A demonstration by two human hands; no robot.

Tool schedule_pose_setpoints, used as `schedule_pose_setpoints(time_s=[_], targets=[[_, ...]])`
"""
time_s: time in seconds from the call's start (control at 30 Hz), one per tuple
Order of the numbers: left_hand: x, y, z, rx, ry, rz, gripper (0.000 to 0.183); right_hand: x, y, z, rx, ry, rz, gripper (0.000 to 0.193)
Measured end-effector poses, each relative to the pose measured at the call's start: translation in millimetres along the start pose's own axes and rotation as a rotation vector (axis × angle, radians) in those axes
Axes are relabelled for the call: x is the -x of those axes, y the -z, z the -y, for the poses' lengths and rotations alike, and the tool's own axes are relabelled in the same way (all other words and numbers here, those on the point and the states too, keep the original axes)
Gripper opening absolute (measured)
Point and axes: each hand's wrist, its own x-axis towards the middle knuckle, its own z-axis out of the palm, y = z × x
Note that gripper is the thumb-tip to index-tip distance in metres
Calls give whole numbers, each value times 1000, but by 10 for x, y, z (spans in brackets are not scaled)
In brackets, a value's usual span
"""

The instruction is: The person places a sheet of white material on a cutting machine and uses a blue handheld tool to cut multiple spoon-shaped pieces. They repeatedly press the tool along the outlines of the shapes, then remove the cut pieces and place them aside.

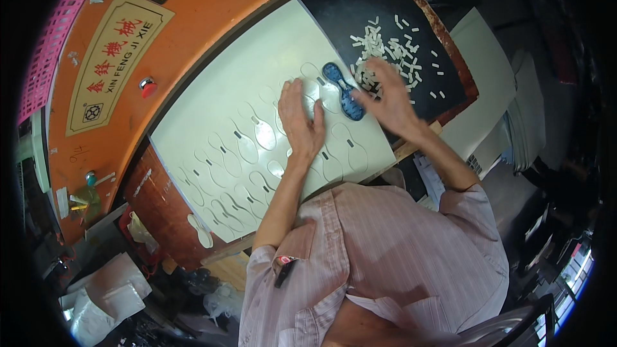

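Observation:
A large pale sheet (193, 122) bears rows of sole-shaped outlines, many with a small dark slot or strip at mid-length. My left hand (299, 119) rests palm down on it, thumb apart from the fingers, close to a few outlines. Just to its right lies a blue sole-shaped piece (352, 108), narrow at the waist, with a small pale strip at its middle. My right hand (389, 99) is over the sheet's right edge, its thumb side by the blue piece and its blurred fingers at a heap of small whitish strips (369, 45). Whether it holds a strip is hidden.
The strips lie scattered over a black mat (328, 3) with a reddish-brown border. An orange machine panel (212, 0) with a red button (148, 88) runs along the far left. Loose sole shapes (200, 231) sit at the sheet's near left corner. A pink basket (54, 45) stands beyond.

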Motion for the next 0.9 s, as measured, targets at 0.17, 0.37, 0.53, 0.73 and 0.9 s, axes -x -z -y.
schedule_pose_setpoints(time_s=[0.17, 0.37, 0.53, 0.73, 0.9], targets=[[27, 118, 19, 91, 113, -187, 52, 327, -378, 98, -189, -77, 78, 69], [-150, 424, 174, -93, -19, 7, 45, 323, -156, -378, -404, -366, -162, 60], [-292, 379, 328, -141, -139, 110, 30, 277, -79, -298, 277, 53, -307, 47], [-428, 383, 522, 24, -94, -55, 8, -83, -784, 324, -201, 262, -28, 31], [-421, 795, 629, 373, 363, -318, 6, -213, -1077, 509, -90, 328, -4, 40]])
